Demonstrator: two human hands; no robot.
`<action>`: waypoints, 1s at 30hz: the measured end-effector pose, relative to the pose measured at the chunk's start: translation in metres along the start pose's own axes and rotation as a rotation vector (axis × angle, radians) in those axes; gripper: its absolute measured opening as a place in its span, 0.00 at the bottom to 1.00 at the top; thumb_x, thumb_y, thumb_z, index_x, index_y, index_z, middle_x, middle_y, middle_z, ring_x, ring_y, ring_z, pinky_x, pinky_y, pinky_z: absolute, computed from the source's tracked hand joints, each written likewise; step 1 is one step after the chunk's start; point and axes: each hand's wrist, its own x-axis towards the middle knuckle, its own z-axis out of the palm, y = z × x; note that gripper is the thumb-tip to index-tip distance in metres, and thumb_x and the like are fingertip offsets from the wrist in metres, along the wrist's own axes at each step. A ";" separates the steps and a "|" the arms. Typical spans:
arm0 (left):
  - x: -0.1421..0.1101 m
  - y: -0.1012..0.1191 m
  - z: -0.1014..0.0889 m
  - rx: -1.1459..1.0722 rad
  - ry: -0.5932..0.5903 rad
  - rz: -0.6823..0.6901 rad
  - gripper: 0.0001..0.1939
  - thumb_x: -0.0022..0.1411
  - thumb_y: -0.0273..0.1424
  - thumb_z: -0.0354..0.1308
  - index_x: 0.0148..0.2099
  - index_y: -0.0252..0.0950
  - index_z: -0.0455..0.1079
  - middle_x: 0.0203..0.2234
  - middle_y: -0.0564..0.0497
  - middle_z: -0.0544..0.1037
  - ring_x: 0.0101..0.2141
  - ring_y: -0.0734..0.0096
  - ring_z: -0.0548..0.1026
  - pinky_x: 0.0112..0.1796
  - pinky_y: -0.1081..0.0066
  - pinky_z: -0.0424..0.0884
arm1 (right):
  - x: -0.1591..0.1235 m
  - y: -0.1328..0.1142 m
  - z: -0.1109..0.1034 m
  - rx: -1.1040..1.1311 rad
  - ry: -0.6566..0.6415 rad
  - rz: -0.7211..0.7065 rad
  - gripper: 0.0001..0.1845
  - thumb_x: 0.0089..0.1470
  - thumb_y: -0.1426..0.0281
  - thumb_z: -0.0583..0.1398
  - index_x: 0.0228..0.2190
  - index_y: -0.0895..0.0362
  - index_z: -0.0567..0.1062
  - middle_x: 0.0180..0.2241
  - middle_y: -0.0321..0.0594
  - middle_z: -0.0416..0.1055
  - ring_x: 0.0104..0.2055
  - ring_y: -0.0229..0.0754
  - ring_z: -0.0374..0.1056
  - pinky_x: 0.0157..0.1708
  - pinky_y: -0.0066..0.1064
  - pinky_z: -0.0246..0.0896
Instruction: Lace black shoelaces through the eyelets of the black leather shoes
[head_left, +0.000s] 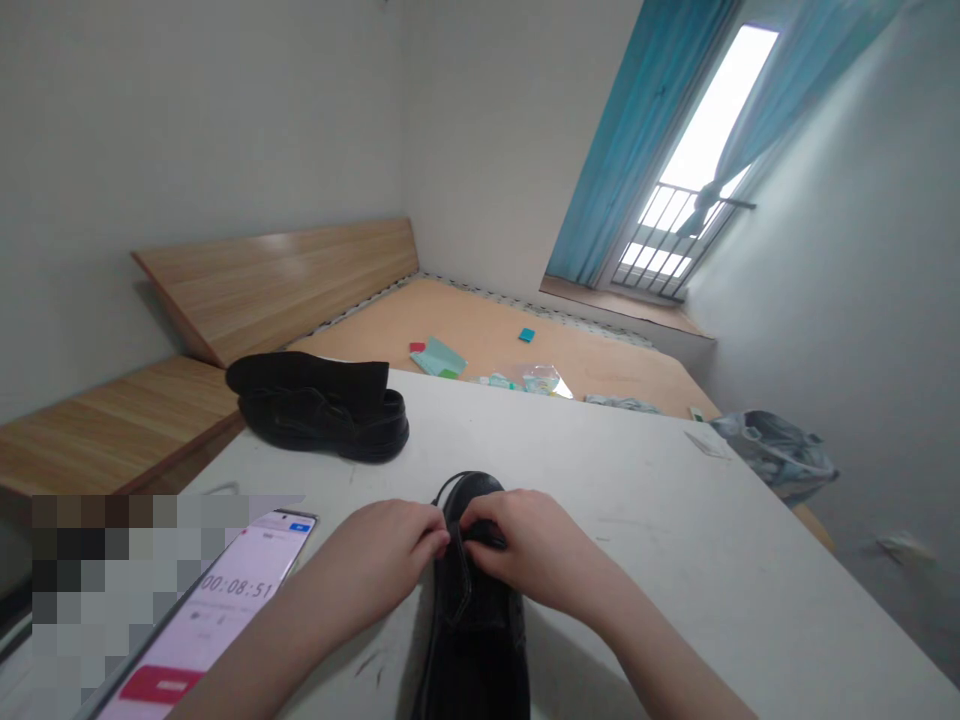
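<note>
A black leather shoe lies lengthwise on the white table, its toe pointing away from me. My left hand and my right hand meet over its lacing. Both seem to pinch a thin black shoelace, and a loop of it arcs up by the toe. My fingers hide the eyelets and the middle of the lace.
A phone showing a timer lies left of my left arm. A pair of black shoes sits at the table's far left. Beyond the far edge is a bare bed frame with scattered papers; a plastic bag lies right.
</note>
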 end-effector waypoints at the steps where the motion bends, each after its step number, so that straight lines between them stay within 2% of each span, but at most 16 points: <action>1: 0.000 0.000 0.000 0.002 -0.001 -0.001 0.16 0.63 0.32 0.47 0.30 0.39 0.75 0.28 0.47 0.81 0.32 0.58 0.77 0.31 0.67 0.60 | 0.001 0.000 0.001 0.016 0.008 0.005 0.10 0.49 0.72 0.62 0.35 0.53 0.81 0.31 0.39 0.79 0.32 0.44 0.70 0.30 0.30 0.53; 7: -0.002 -0.006 0.003 -0.028 0.013 -0.005 0.16 0.63 0.36 0.48 0.28 0.39 0.74 0.26 0.47 0.80 0.31 0.57 0.77 0.32 0.66 0.65 | 0.004 0.001 0.006 0.110 0.043 0.020 0.04 0.48 0.74 0.61 0.27 0.55 0.78 0.23 0.34 0.71 0.25 0.36 0.61 0.27 0.27 0.48; 9: 0.001 -0.008 0.003 -0.056 0.040 -0.010 0.18 0.65 0.37 0.46 0.31 0.39 0.75 0.29 0.46 0.80 0.33 0.57 0.77 0.34 0.65 0.68 | 0.004 0.004 0.002 0.162 0.058 0.030 0.04 0.49 0.74 0.60 0.27 0.56 0.76 0.22 0.32 0.68 0.24 0.35 0.59 0.25 0.26 0.48; 11: 0.006 -0.008 0.002 -0.118 0.132 -0.002 0.20 0.67 0.37 0.42 0.40 0.39 0.76 0.40 0.45 0.81 0.43 0.57 0.76 0.45 0.62 0.69 | 0.002 0.007 -0.005 0.217 0.079 0.044 0.05 0.53 0.74 0.57 0.28 0.57 0.73 0.22 0.32 0.67 0.24 0.34 0.59 0.25 0.25 0.49; 13: 0.008 -0.006 0.000 -0.260 0.294 0.053 0.22 0.67 0.37 0.42 0.53 0.38 0.72 0.55 0.44 0.74 0.56 0.58 0.68 0.57 0.59 0.62 | 0.000 0.009 -0.013 0.295 0.110 0.048 0.06 0.57 0.73 0.55 0.29 0.57 0.71 0.23 0.31 0.66 0.25 0.34 0.59 0.24 0.25 0.50; 14: 0.008 -0.004 -0.001 -0.366 0.375 0.099 0.23 0.67 0.37 0.43 0.58 0.38 0.68 0.60 0.45 0.68 0.60 0.59 0.63 0.59 0.58 0.59 | -0.002 0.010 -0.017 0.352 0.127 0.042 0.07 0.58 0.72 0.54 0.29 0.57 0.70 0.23 0.31 0.65 0.25 0.34 0.58 0.24 0.25 0.51; 16: 0.005 -0.001 -0.005 -0.614 0.474 0.199 0.23 0.66 0.37 0.48 0.60 0.39 0.67 0.64 0.47 0.62 0.63 0.59 0.60 0.59 0.59 0.61 | -0.005 0.010 -0.024 0.485 0.151 0.020 0.07 0.58 0.71 0.54 0.29 0.56 0.69 0.22 0.30 0.62 0.25 0.34 0.56 0.24 0.25 0.50; 18: 0.000 0.002 -0.008 -0.815 0.498 0.272 0.20 0.65 0.35 0.52 0.57 0.42 0.69 0.65 0.49 0.61 0.62 0.59 0.61 0.56 0.63 0.66 | -0.008 0.009 -0.029 0.611 0.169 -0.001 0.07 0.58 0.69 0.56 0.28 0.56 0.68 0.22 0.30 0.61 0.24 0.34 0.55 0.23 0.26 0.48; 21: -0.006 0.000 -0.012 -0.901 0.604 0.270 0.15 0.64 0.31 0.53 0.51 0.42 0.74 0.59 0.50 0.69 0.58 0.59 0.67 0.53 0.66 0.67 | -0.013 0.007 -0.035 0.733 0.236 -0.031 0.08 0.57 0.67 0.57 0.27 0.56 0.69 0.22 0.31 0.60 0.24 0.35 0.54 0.22 0.27 0.47; 23: -0.006 -0.004 -0.013 -0.847 0.722 0.202 0.10 0.62 0.29 0.53 0.40 0.39 0.75 0.45 0.50 0.77 0.49 0.62 0.72 0.48 0.67 0.67 | -0.018 0.006 -0.040 0.834 0.362 -0.068 0.08 0.57 0.66 0.57 0.27 0.56 0.69 0.21 0.31 0.58 0.23 0.34 0.52 0.22 0.27 0.47; 25: -0.002 -0.006 -0.013 -0.833 0.751 0.117 0.08 0.61 0.29 0.51 0.32 0.38 0.70 0.28 0.54 0.76 0.35 0.67 0.73 0.40 0.70 0.68 | -0.024 0.005 -0.047 0.960 0.594 -0.117 0.08 0.58 0.66 0.56 0.28 0.54 0.69 0.20 0.29 0.54 0.21 0.34 0.49 0.20 0.26 0.45; 26: 0.000 -0.007 -0.012 -0.856 0.707 0.084 0.08 0.62 0.30 0.50 0.31 0.39 0.67 0.21 0.56 0.72 0.29 0.69 0.71 0.34 0.70 0.67 | -0.028 0.005 -0.049 1.011 0.726 -0.133 0.08 0.59 0.67 0.55 0.28 0.53 0.68 0.20 0.28 0.52 0.20 0.34 0.47 0.19 0.26 0.44; 28: 0.004 -0.004 -0.010 -0.904 0.556 0.042 0.08 0.64 0.33 0.47 0.37 0.39 0.66 0.15 0.60 0.65 0.21 0.71 0.65 0.26 0.71 0.64 | -0.033 0.003 -0.053 1.026 0.945 -0.140 0.08 0.60 0.67 0.53 0.28 0.52 0.66 0.21 0.29 0.52 0.19 0.35 0.45 0.18 0.27 0.42; 29: 0.004 -0.001 -0.008 -0.893 0.492 0.036 0.10 0.65 0.34 0.46 0.40 0.39 0.67 0.15 0.60 0.65 0.20 0.71 0.64 0.25 0.71 0.63 | -0.035 0.002 -0.054 0.984 0.989 -0.135 0.09 0.60 0.67 0.53 0.27 0.51 0.65 0.21 0.30 0.53 0.20 0.35 0.46 0.18 0.27 0.43; 30: 0.004 0.003 -0.007 -0.852 0.452 0.048 0.12 0.66 0.36 0.46 0.43 0.38 0.69 0.17 0.59 0.67 0.22 0.70 0.65 0.26 0.71 0.63 | -0.035 0.001 -0.053 0.918 0.969 -0.126 0.09 0.60 0.67 0.53 0.27 0.52 0.65 0.22 0.30 0.54 0.20 0.36 0.48 0.19 0.27 0.45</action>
